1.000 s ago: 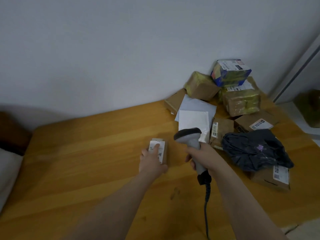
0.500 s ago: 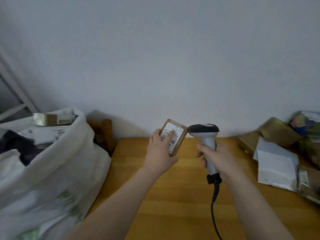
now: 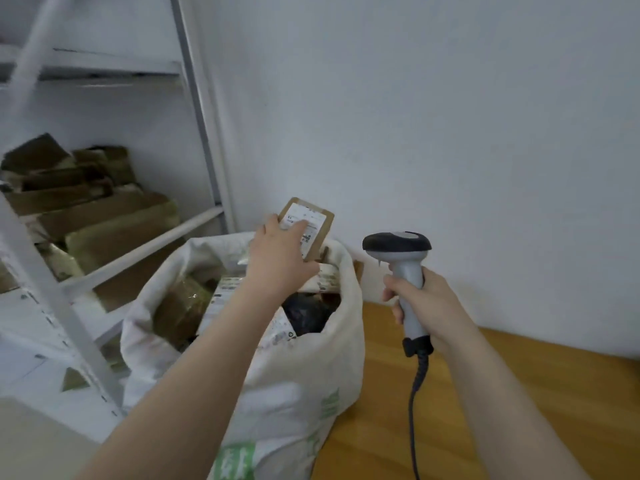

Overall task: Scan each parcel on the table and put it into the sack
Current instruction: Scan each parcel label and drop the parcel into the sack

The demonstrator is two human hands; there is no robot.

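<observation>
A plain white wall (image 3: 450,116) fills the back, dimly and evenly lit with a bluish cast. On the left a white metal shelving rack (image 3: 203,133) stands against it, its near upright slanted and blurred. Brown cardboard boxes (image 3: 104,216) are stacked on a middle shelf. At lower right the orange-brown wooden table (image 3: 588,393) meets the wall.
</observation>
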